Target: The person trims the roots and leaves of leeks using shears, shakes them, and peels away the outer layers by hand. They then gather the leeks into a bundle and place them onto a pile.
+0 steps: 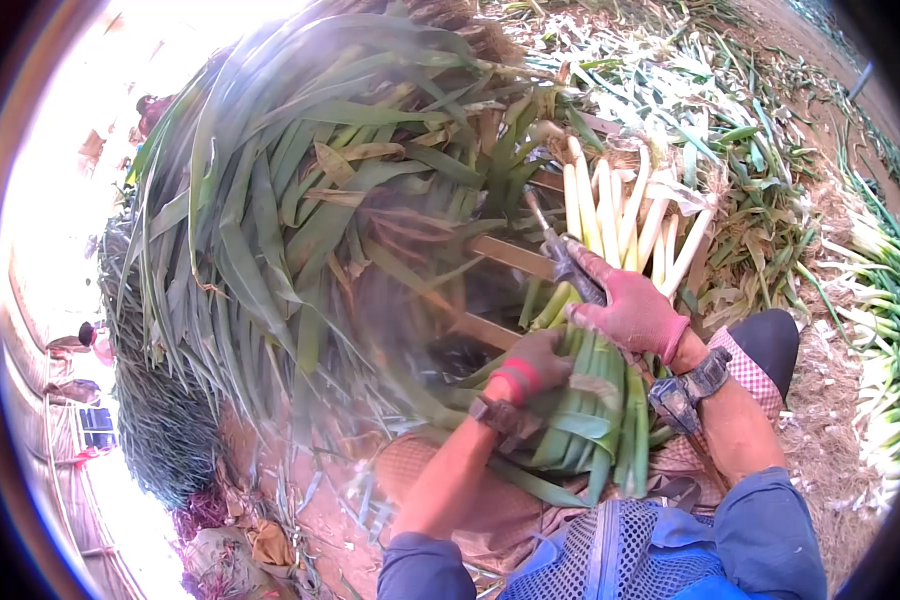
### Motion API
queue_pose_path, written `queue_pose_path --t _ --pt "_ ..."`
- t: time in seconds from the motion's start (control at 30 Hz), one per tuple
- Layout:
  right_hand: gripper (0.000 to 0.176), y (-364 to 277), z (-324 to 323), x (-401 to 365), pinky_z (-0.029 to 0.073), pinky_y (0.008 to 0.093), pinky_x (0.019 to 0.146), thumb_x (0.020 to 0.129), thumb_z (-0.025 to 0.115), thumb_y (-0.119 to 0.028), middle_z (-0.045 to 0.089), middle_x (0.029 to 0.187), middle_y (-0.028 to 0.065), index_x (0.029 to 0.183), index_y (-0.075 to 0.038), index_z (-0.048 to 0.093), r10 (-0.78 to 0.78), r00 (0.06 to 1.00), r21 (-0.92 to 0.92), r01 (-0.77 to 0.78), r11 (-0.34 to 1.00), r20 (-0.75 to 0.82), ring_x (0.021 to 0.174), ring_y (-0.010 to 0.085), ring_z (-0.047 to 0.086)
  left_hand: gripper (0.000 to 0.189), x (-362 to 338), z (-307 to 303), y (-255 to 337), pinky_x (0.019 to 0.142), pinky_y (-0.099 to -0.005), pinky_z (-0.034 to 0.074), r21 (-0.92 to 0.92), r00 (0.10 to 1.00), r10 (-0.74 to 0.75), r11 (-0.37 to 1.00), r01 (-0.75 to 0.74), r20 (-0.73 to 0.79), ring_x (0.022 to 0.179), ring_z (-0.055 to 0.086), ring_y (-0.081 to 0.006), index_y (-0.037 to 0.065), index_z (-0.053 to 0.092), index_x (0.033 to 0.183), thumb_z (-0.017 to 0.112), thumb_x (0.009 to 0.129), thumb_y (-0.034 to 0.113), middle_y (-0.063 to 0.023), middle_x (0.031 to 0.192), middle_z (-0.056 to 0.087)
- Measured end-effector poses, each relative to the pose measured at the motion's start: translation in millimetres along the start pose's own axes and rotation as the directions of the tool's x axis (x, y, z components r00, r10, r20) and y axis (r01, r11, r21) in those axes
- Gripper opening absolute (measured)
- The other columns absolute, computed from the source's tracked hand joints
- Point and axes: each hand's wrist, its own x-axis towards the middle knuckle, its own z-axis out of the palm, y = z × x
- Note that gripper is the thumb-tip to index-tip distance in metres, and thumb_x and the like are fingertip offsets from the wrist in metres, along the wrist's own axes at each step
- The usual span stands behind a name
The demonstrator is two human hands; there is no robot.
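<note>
My right hand [630, 312], in a pink work glove, is closed around the dark handle of an air blow gun [577, 272]. Its thin metal nozzle points up and away, beside the white stems. A bundle of leeks [610, 215] lies across my lap, white root ends away from me and green leaves toward me. My left hand [532, 366], gloved in grey and red, is wrapped around leek leaves at the bundle's left side; its fingertips are partly hidden. A thin hose passes under my right wrist.
A tall heap of long-leaved leeks [300, 200] stands close on my left, hazy in places. Wooden slats [510, 256] show beside it. Stripped leaves [660, 70] cover the ground ahead. Cleaned leeks [885, 350] lie in a row at far right. Another leafy pile [160, 400] stands at far left.
</note>
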Motion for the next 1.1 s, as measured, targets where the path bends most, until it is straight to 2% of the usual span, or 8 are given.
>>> queue_pose_path --t 0.1,0.17,0.23,0.37,0.6,0.67,1.0,1.1 --pt "0.090 6 11 11 0.056 0.0443 0.097 0.091 0.078 -0.043 0.074 0.122 0.0264 0.168 -0.014 0.040 -0.067 0.998 -0.028 0.066 0.997 -0.020 0.108 0.0431 0.074 0.057 -6 -13 8 0.103 -0.0421 0.056 -0.095 0.999 -0.036 0.995 0.040 0.038 0.115 0.075 -0.0382 0.002 0.069 0.138 0.075 0.088 0.027 -0.0253 0.125 0.076" --pt "0.090 4 10 11 0.057 0.0490 0.089 0.092 0.076 -0.044 0.074 0.101 0.0279 0.168 -0.014 0.039 -0.054 0.998 -0.014 0.054 0.998 -0.022 0.096 0.0448 0.073 0.052 2 -44 5 0.102 -0.0445 0.057 0.132 0.995 -0.083 0.987 0.090 -0.062 0.114 0.074 -0.0384 0.006 0.071 0.136 0.072 0.091 0.031 -0.0248 0.125 0.076" --pt "0.092 4 7 15 0.057 0.0472 0.089 0.091 0.076 -0.045 0.074 0.101 0.0273 0.168 -0.015 0.038 0.003 1.000 -0.003 -0.003 1.000 -0.019 0.096 0.0429 0.074 0.049 19 -71 -19 0.099 -0.0481 0.058 0.157 0.928 0.011 0.986 0.052 -0.372 0.114 0.073 -0.0387 0.011 0.070 0.137 0.070 0.093 0.034 -0.0224 0.125 0.075" --pt "0.093 9 16 15 0.057 0.0450 0.088 0.091 0.076 -0.045 0.072 0.092 0.0225 0.170 -0.017 0.036 0.023 0.999 0.060 -0.021 0.998 -0.031 0.091 0.0392 0.075 0.033 70 -122 -25 0.088 -0.0504 0.060 0.529 0.691 0.079 0.707 0.470 -0.719 0.114 0.073 -0.0341 0.013 0.071 0.120 0.070 0.094 0.033 -0.0151 0.119 0.074" --pt "0.089 -10 28 16 0.056 0.0448 0.095 0.089 0.078 -0.042 0.074 0.113 0.0253 0.166 -0.016 0.043 -0.001 0.994 0.004 0.001 1.000 0.110 0.102 0.0417 0.073 0.031 134 -154 -46 0.081 -0.0475 0.062 0.591 0.695 -0.005 0.522 0.615 -0.719 0.108 0.077 -0.0324 0.008 0.077 0.111 0.070 0.095 0.033 -0.0137 0.118 0.078" --pt "0.089 -6 29 19 0.056 0.0450 0.095 0.089 0.078 -0.042 0.074 0.113 0.0252 0.166 -0.016 0.043 -0.006 0.996 0.019 0.004 1.000 0.091 0.103 0.0416 0.073 0.029 128 -166 -30 0.085 -0.0483 0.063 0.486 0.749 -0.314 0.604 0.632 -0.583 0.108 0.079 -0.0346 0.009 0.083 0.109 0.070 0.094 0.030 -0.0161 0.116 0.081" --pt "0.089 16 36 14 0.057 0.0482 0.091 0.092 0.075 -0.043 0.074 0.103 0.0242 0.168 -0.015 0.040 -0.142 0.990 0.051 0.142 0.989 0.002 0.099 0.0422 0.073 0.028 31 -168 8 0.092 -0.0480 0.062 0.539 0.846 -0.227 0.685 0.491 -0.482 0.109 0.077 -0.0386 0.010 0.085 0.108 0.067 0.094 0.027 -0.0193 0.114 0.080" --pt "0.089 14 25 7 0.057 0.0471 0.091 0.091 0.076 -0.043 0.074 0.103 0.0246 0.167 -0.014 0.041 -0.067 0.998 0.093 0.065 0.994 0.014 0.098 0.0420 0.073 0.028 0 -165 26 0.089 -0.0486 0.063 0.714 0.907 -0.272 0.561 0.420 -0.320 0.106 0.078 -0.0384 0.011 0.085 0.107 0.068 0.092 0.027 -0.0183 0.111 0.081"
